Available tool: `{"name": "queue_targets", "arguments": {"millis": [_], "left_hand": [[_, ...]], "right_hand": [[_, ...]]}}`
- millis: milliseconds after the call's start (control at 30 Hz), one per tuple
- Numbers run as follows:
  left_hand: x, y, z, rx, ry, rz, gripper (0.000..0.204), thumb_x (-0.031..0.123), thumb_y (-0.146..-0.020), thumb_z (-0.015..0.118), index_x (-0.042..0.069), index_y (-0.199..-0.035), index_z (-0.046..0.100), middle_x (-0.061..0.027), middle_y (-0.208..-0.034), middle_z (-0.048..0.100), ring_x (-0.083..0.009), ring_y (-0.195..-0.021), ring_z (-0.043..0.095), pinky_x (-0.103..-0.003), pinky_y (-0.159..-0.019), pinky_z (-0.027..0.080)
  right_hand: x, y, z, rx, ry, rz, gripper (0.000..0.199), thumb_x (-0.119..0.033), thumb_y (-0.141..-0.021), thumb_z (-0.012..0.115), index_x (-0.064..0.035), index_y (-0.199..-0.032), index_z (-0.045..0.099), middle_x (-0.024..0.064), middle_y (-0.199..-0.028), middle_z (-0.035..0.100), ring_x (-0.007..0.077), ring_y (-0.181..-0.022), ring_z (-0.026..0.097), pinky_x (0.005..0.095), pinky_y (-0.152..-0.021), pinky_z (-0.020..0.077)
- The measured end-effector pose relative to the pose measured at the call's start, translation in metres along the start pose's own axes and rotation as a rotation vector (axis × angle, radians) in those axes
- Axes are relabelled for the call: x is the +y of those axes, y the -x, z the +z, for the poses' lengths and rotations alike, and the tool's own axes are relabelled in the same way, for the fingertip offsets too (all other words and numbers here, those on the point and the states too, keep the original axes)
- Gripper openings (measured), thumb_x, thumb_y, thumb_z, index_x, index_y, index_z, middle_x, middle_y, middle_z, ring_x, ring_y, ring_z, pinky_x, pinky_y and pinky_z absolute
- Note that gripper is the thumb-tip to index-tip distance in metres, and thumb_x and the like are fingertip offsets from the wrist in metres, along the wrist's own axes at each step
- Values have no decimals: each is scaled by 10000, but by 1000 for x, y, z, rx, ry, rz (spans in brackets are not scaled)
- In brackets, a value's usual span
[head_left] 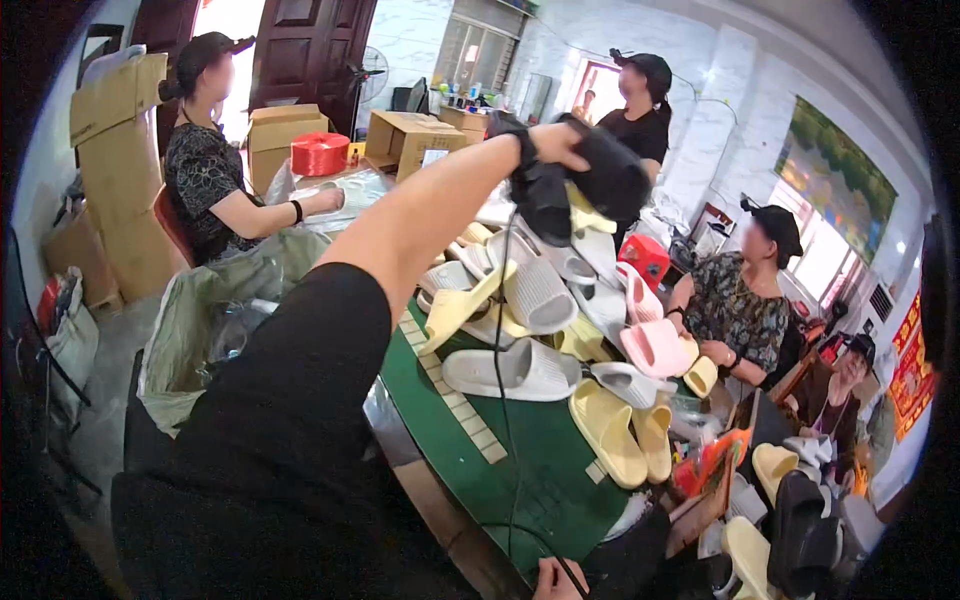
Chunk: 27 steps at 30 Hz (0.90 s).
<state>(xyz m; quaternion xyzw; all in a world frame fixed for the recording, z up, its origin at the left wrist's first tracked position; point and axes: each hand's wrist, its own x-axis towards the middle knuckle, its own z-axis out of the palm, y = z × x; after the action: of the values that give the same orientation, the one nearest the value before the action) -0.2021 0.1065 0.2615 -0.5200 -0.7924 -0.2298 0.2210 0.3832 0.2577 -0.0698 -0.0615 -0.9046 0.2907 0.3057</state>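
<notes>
My left arm, in a black sleeve, reaches across the table, and my left hand [556, 146] grips a pair of black slippers [612, 175] above a heap. Below them lie many slippers in grey, yellow and pink, among them a grey slipper [512, 370], a pink slipper [655, 347] and a yellow slipper [608, 430]. At the lower edge, my right hand [560, 580] is only partly in the picture. Its fingers look curled beside a black cable [508, 440]; whatever they may hold is hidden.
The green table [470, 440] has a pale strip along it. A lined bin [180, 350] with clear plastic stands at left. Cardboard boxes [410, 140] and a red twine roll [320, 153] sit beyond. Several co-workers surround the table. More slippers [745, 550] lie at lower right.
</notes>
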Motion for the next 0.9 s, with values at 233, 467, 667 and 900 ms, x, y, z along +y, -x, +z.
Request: {"name": "queue_targets", "arguments": {"millis": [233,467,667,900], "left_hand": [[-109,126,55,-17,-181,-782,678,503,-830,702,77,-1335,549,-219,-1304,605,-382,-1204,584,-484,-1009,468],[-159,178,99,-202,-189,-800,590,498,-771,726,-2,-1084,709,-213,-1110,702,-346,-1058,673,-423,-899,534],[-147,171,93,-320,-141,-674,544,450,-687,790,-7,-979,735,-205,-969,724,-363,-892,694,-428,-804,549],[-78,126,60,-338,-234,-396,651,522,-810,707,23,-1225,655,-194,-1199,668,-370,-1087,630,-437,-942,492]], "right_hand": [[3,-3,13,31,89,157,87,-49,-902,668,36,-905,685,179,-905,699,350,-811,662,408,-754,529],[17,5,26,101,79,178,106,-66,-901,693,39,-909,685,183,-881,705,336,-766,664,391,-732,536],[-2,-2,19,93,154,128,85,-78,-923,675,4,-911,689,166,-836,693,299,-702,644,377,-666,525],[-2,3,9,55,-67,276,126,-126,-981,623,-20,-947,682,79,-686,609,135,-555,494,312,-531,420]]}}
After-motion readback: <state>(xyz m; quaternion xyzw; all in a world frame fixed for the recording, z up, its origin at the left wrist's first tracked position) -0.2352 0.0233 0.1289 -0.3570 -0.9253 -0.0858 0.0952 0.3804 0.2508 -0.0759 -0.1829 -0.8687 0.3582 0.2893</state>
